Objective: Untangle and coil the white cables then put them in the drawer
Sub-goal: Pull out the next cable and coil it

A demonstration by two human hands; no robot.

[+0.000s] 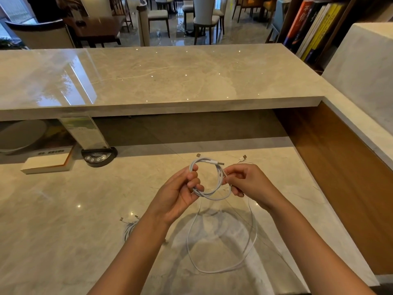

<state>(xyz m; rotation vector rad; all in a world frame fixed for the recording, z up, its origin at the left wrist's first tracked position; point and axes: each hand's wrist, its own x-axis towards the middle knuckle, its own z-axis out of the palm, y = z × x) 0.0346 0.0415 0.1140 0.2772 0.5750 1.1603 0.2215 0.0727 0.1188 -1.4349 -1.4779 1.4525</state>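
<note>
A white cable point(212, 194) is wound into a small coil held above the marble desk point(63, 209). My left hand point(180, 192) grips the coil's left side, and my right hand point(248, 184) pinches its right side. The rest of this cable hangs down in a long loose loop point(251, 248) that touches the desk. Its USB plug point(220, 163) sticks out at the coil's top. Another white cable point(130, 227) lies bunched on the desk beside my left forearm, partly hidden by it. A further plug point(243, 158) lies behind my right hand. No drawer is in view.
A raised marble counter point(159, 77) runs across the back. Under it at the left stand a book point(49, 162), a black desk device with buttons point(98, 156) and a clear sign holder point(87, 133). A wooden side panel point(340, 177) closes the right. Books point(314, 28) stand far right.
</note>
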